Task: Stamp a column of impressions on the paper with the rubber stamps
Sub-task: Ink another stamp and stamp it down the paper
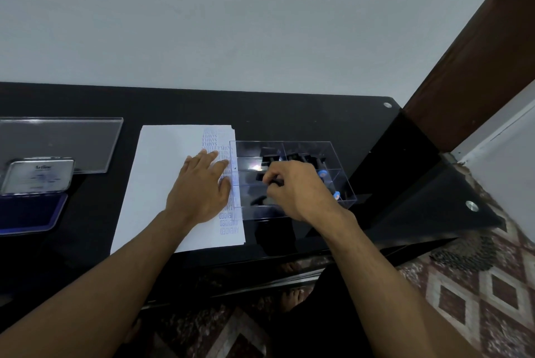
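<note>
A column of blue impressions already runs down the right edge of the paper (162,183), reading SAMPLE near the top and AMENDED near the bottom, so the stamping looks well along; the left hand (199,186) lies flat on the sheet with fingers straight, while the right hand (292,186), fingers curled, pinches a dark rubber stamp (276,182) inside the clear box (333,152) of stamps. The box touches the paper's right edge, so room there is tight; the open ink pad (31,210) sits well apart at the left, with bare paper between.

head view | worn on the person's head | faces forward and down over the black bench (289,114) toward the wall (260,15) | close, arm's reach | single view
</note>
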{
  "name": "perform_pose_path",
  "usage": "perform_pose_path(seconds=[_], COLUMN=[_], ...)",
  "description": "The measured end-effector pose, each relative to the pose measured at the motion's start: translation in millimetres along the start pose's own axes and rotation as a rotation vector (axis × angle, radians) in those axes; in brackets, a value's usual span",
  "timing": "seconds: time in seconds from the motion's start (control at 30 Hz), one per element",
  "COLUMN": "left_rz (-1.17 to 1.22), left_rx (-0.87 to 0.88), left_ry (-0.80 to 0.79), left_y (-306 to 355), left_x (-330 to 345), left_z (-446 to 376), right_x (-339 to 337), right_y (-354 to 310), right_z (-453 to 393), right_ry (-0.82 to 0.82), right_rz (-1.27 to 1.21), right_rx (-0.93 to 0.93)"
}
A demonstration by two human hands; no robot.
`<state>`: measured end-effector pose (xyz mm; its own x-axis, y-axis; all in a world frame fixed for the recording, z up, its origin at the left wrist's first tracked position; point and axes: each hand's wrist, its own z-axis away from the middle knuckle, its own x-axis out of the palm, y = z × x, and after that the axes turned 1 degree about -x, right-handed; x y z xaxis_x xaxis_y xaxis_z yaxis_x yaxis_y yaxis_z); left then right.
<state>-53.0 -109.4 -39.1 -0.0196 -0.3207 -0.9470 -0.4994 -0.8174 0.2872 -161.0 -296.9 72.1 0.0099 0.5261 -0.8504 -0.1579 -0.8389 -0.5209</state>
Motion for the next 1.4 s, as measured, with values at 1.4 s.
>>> perform_pose_path(seconds=[1.4], left_rz=[-0.071], left_rx=[-0.288], left_ry=[0.122], left_y=[-136.5], left_x=[-112.5], left_z=[157.3], right_x=[117.3], right_y=[-186.5], right_z=[-10.8], right_ry=[0.169], right_rz=[-0.086], right_rx=[-0.355])
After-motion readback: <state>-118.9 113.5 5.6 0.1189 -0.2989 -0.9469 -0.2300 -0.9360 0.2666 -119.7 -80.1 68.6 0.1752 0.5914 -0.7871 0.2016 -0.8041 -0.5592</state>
